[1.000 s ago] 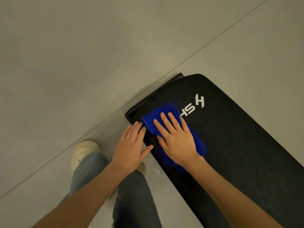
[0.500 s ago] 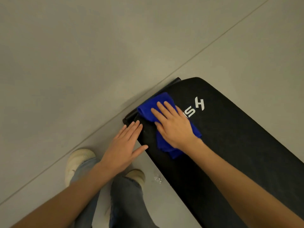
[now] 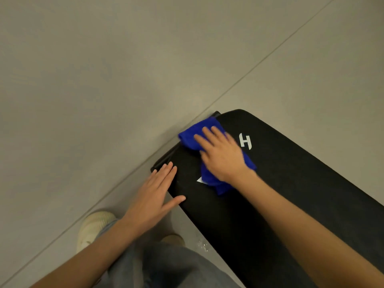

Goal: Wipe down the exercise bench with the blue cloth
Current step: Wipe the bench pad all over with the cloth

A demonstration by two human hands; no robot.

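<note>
Right hand (image 3: 222, 156): laid flat, palm down, fingers straight and slightly spread, pressing the blue cloth (image 3: 192, 137) onto the padded top of the black exercise bench (image 3: 291, 183), close to the bench's end. No finger curls round the cloth. The side of the hand nearest the printed letter is slightly blurred.

Blue cloth: bunched. One part projects past the fingertips up to the end edge of the bench. Another part trails out beneath the wrist, toward the person.

White letter H (image 3: 245, 141): printed on the pad just right of the right hand's knuckles. A small white mark (image 3: 200, 180) shows at the cloth's edge, left of the wrist.

Left hand (image 3: 153, 196): open, palm down, fingers straight and together, thumb spread. It lies on the bench's corner, left of the right hand and apart from the cloth. It holds nothing. A black bar (image 3: 166, 156) of the frame sits just beyond its fingertips.

Surroundings: grey tiled floor (image 3: 104, 80) with a joint line running diagonally beyond both hands. A light shoe (image 3: 93, 225) and blue jeans (image 3: 166, 267) show below the left forearm. A small wet patch (image 3: 202, 245) lies on the floor beside the bench edge, below the left thumb.
</note>
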